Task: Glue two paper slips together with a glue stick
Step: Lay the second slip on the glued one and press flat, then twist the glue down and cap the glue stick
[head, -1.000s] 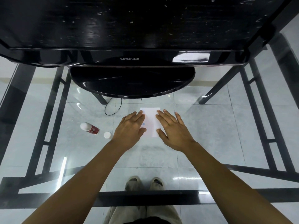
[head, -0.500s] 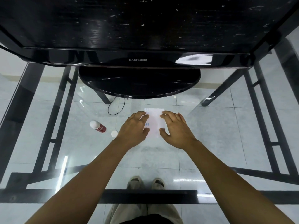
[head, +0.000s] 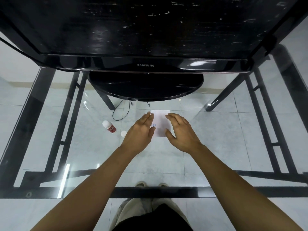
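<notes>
Glass table [head: 216,130]: monitor [head: 145,30] behind paper [head: 160,124], glue stick [head: 109,126] and cap [head: 123,133] left. Left hand [head: 139,132] and right hand [head: 181,130], fingers loose, hide its sides.

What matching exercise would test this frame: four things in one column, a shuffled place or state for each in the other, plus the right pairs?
Things:
1. glue stick
2. white cap
3. paper
4. monitor

Places or states:
A. between the left hand and the right hand
B. lying on its side, red label
C. standing at the far side of the glass table
D. loose, between glue stick and left hand

Pairs: 1-B, 2-D, 3-A, 4-C.
</notes>
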Action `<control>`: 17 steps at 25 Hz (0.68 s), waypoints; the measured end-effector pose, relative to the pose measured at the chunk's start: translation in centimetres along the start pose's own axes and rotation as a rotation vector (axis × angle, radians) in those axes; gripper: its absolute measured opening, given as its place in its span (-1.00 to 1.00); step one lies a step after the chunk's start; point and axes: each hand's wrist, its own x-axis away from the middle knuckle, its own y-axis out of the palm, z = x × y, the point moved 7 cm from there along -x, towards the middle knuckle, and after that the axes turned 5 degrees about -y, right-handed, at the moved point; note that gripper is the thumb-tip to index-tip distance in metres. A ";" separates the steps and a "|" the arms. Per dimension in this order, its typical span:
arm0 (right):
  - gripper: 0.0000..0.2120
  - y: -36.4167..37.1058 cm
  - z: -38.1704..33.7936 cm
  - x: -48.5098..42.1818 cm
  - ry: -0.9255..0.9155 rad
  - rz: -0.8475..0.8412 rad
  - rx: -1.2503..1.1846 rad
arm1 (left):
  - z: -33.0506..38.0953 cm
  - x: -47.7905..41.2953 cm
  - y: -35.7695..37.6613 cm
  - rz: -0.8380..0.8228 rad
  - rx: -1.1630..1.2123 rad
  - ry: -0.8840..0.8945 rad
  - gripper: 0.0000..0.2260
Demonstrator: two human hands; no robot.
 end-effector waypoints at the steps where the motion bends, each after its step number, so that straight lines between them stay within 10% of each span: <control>1: -0.50 -0.3 -0.7 0.3 0.002 0.006 0.001 | 0.1 0.7 -0.6 0.010 0.004 0.003 -0.56; 17: -0.48 3.0 -8.7 -2.4 -0.104 -0.079 -0.028 | -13.1 9.6 -6.1 0.327 0.319 -0.510 -0.63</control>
